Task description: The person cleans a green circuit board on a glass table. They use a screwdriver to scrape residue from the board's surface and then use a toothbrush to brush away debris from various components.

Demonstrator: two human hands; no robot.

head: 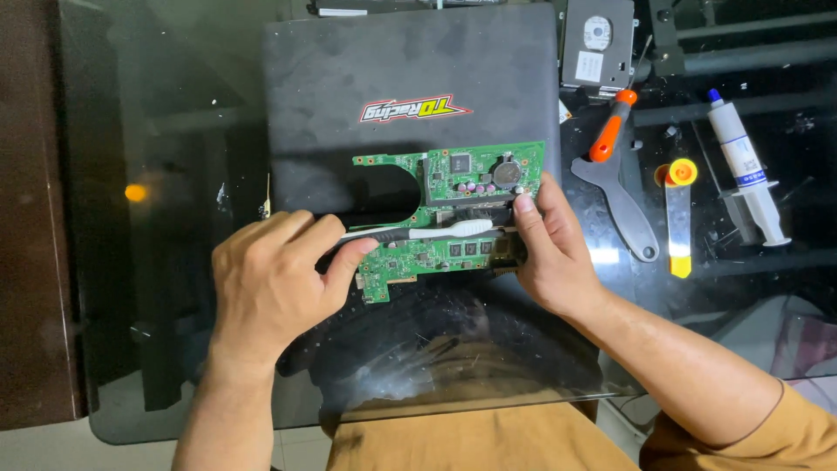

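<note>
A green laptop circuit board (453, 174) lies on a black mat (349, 61) on a glass table. My left hand (275, 279) grips the dark handle of a white toothbrush (436, 231), whose bristled head rests across the board's middle. My right hand (545, 249) pinches the board's right edge with fingers and thumb, holding it steady.
To the right lie an orange-handled screwdriver (610, 131), a grey pry tool (623, 205), a yellow-and-white scraper (678, 218), a white paste syringe (745, 170) and a hard drive in its bracket (597, 44). The glass table's front edge (218, 432) runs near my arms.
</note>
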